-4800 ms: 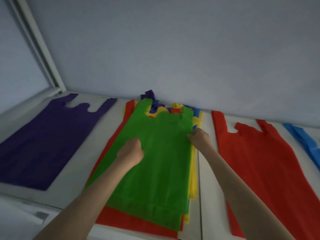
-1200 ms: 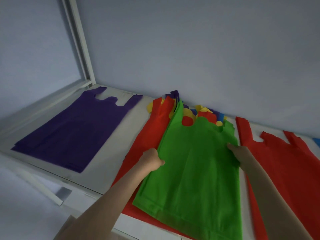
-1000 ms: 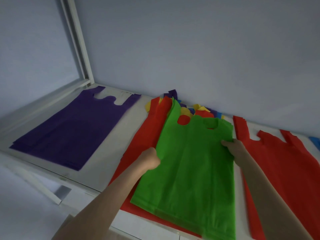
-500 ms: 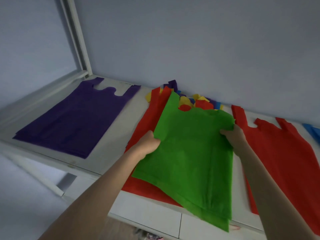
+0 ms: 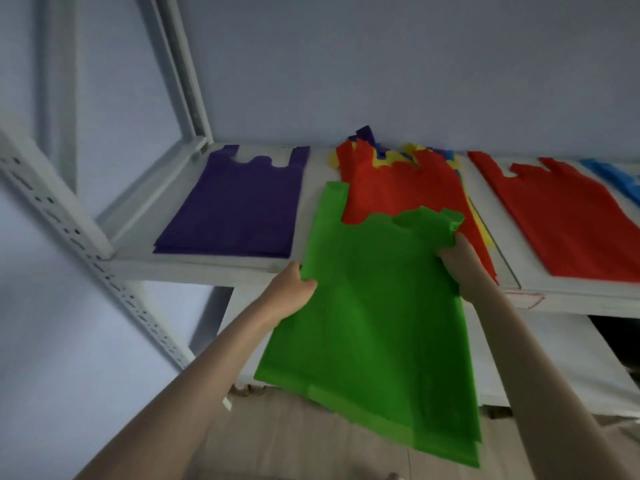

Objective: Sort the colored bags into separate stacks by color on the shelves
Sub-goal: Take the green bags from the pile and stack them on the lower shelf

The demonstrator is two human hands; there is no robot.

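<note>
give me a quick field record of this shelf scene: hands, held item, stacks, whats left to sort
left hand: grips left edge of green bag
right hand: grips the bag's right edge near a handle
green bag: lifted off the shelf, hanging over its front edge
purple stack: flat at shelf's left end
mixed pile: mid shelf, red on top, yellow, blue and purple showing beneath
red stack: right of the pile
blue bags: far right, mostly cut off
green stack: none visible

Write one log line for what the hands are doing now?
left hand: grips green bag | right hand: grips same | bag: off mixed pile | green stack: none seen
</note>
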